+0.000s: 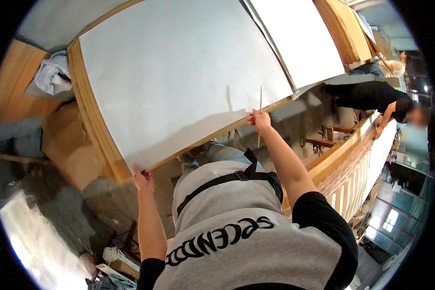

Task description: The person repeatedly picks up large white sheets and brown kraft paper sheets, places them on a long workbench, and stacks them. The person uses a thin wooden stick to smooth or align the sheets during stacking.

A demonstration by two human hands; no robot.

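A large white sheet (179, 72) lies over a stack of wooden boards (94, 121) before me. My left hand (144, 181) is closed at the sheet's near left corner, its fingertips pinching the edge. Something small and dark shows by those fingers, too small to name. At the near edge, further right, my right hand (260, 121) is closed around a thin wooden stick (261, 96). The stick stands roughly upright and casts a shadow on the sheet. That hand's fingertips also reach the sheet's edge, which lifts slightly there.
Another white sheet (302, 38) lies beyond a dark gap at the right. A person in black (372, 99) bends over a long stack of boards (345, 179) on the right; another person (389, 66) is behind. A grey cloth (53, 72) and brown cardboard (72, 145) are at the left.
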